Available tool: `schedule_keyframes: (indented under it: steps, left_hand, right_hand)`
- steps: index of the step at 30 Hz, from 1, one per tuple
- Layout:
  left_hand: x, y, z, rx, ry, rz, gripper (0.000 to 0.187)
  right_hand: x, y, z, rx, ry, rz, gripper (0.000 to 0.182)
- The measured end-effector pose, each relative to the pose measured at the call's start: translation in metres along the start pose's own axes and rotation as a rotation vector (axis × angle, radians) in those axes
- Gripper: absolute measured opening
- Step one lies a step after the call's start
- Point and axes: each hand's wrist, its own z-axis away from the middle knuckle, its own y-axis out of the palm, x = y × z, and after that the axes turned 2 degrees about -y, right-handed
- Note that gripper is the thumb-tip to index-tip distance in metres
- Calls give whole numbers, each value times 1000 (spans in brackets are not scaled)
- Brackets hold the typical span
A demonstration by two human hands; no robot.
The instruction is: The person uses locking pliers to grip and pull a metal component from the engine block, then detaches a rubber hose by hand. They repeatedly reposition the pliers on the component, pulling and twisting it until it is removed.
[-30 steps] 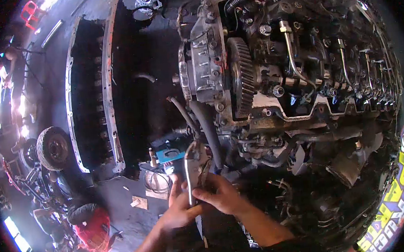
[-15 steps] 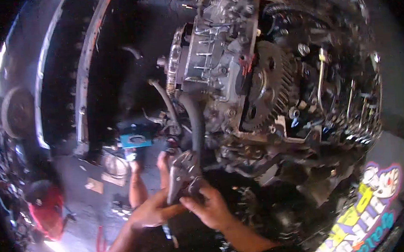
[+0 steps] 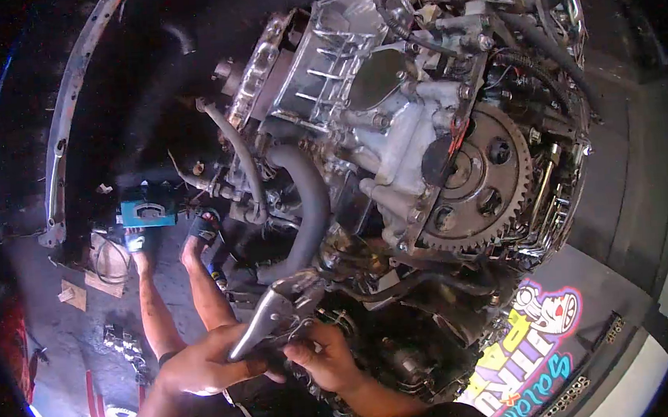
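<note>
A silvery metal part (image 3: 268, 318), elongated and smooth on one side, is held in front of the engine's lower edge. My left hand (image 3: 209, 362) grips its lower left end, thumb along it. The fingers of my right hand (image 3: 325, 358) are closed on its lower right side, where its details are dark. Just above the part, a thick grey hose (image 3: 308, 202) curves down from the engine. Up and right is the large toothed gear (image 3: 475, 179) on the engine block (image 3: 398, 130).
A teal box (image 3: 148, 212) lies on the floor near two feet in sandals at the left. Pieces of cardboard (image 3: 104, 263) lie beside it. A painted sign (image 3: 526, 350) is at the lower right, and a long metal rail (image 3: 71, 110) runs along the left.
The view has shifted, with the engine now larger and the sign further left. Both hands still hold the metal part, which appears lower and further left, its smooth side more visible.
</note>
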Motion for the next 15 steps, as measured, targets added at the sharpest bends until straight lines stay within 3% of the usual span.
schedule_keyframes:
  steps: [4, 8, 12, 15]
  left_hand:
    - [-16, -8, -12, 192, 82, -228, 46]
    - [-38, 5, -24, 165, 227, -542, 50]
    - [-46, 11, -33, 102, 96, -530, 45]
    - [-74, 11, -37, 118, -146, -597, 49]
  right_hand:
    - [7, -7, 1, -10, -105, 56, 45]
    - [39, 0, -1, -99, -160, -276, 49]
    - [57, -7, -7, -102, -212, -174, 48]
    - [67, -2, -12, -165, -190, -244, 48]
